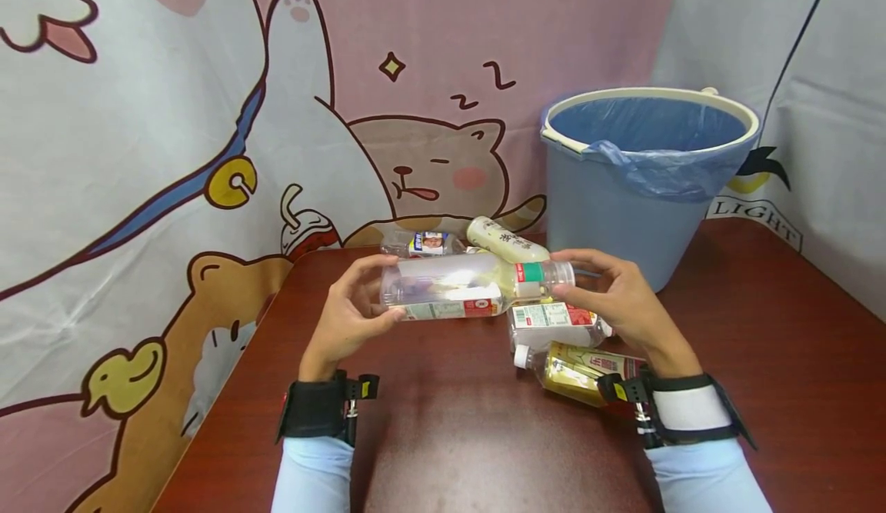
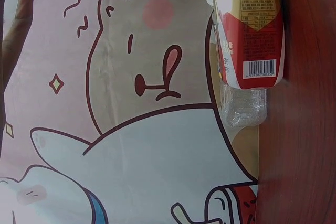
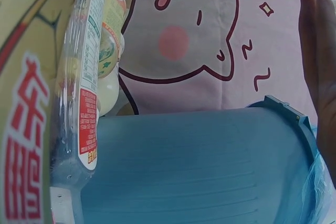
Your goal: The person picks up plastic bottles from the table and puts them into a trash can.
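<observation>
A clear plastic bottle [image 1: 443,274] lies sideways in the air between both hands, above the table. My left hand [image 1: 346,317] grips its base end, thumb below and fingers above. At the neck end, my right hand [image 1: 623,298] pinches it near the mouth, beside a green and white label. Only part of the left hand [image 2: 18,38] shows at the edge of the left wrist view. In the right wrist view, fingers of the right hand [image 3: 321,66] reach up the right edge toward the bottle's green and white end.
A blue bucket [image 1: 609,205] with a bag liner stands at the back right. Below the held bottle lie a clear bottle with a red-white label [image 1: 554,319] and a yellow bottle [image 1: 581,371]. Behind are a pale bottle [image 1: 508,241] and another clear bottle [image 1: 398,243].
</observation>
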`<state>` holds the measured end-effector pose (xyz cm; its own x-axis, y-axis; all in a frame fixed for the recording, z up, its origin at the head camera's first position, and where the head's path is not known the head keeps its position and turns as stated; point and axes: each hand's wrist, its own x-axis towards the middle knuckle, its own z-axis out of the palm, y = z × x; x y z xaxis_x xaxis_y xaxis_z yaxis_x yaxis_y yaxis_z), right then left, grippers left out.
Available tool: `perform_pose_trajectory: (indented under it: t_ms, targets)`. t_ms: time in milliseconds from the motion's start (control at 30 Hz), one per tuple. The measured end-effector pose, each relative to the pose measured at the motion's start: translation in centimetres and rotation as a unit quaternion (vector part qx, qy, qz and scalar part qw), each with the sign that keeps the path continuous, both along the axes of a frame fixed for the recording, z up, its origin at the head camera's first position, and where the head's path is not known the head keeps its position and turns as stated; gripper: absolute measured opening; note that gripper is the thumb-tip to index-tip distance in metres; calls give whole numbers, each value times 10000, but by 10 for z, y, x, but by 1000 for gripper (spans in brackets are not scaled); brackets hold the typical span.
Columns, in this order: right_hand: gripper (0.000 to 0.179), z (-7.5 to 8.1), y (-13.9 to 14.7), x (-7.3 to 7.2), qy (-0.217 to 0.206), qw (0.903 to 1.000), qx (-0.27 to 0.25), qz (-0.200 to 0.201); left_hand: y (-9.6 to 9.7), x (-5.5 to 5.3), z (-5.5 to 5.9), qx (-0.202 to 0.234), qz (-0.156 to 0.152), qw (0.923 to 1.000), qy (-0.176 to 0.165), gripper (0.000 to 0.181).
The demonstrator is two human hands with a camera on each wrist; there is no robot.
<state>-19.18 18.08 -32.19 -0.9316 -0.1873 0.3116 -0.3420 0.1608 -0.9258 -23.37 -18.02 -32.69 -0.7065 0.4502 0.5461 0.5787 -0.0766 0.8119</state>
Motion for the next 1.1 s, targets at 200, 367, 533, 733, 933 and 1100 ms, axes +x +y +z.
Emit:
perform_pose_trajectory:
  t_ms: [200, 367, 533, 733, 933, 1100]
  targets:
    - [37, 1, -1, 2, 122, 9998, -5, -133, 1, 1, 0, 14, -2, 10000, -26, 61]
    - [35, 1, -4, 3, 264, 9990, -339, -97, 2, 2, 0, 70, -7, 9999, -120, 60]
    - [32, 3, -4, 6, 403, 9948, -917, -167, 9, 2, 1, 129, 12, 9998, -140, 60]
    - [33, 6, 5, 11, 638, 9840, -1577, -531, 17, -1, -2, 221, 67, 9997, -126, 76]
    - [33, 30, 31, 12, 1391, 9372, -3006, -1090, 14, -5, -3, 311, 372, 9987, 163, 78]
    - [35, 76, 71, 5, 1841, 8881, -3785, -1845, 12, -5, -2, 109, 560, 9983, 105, 68]
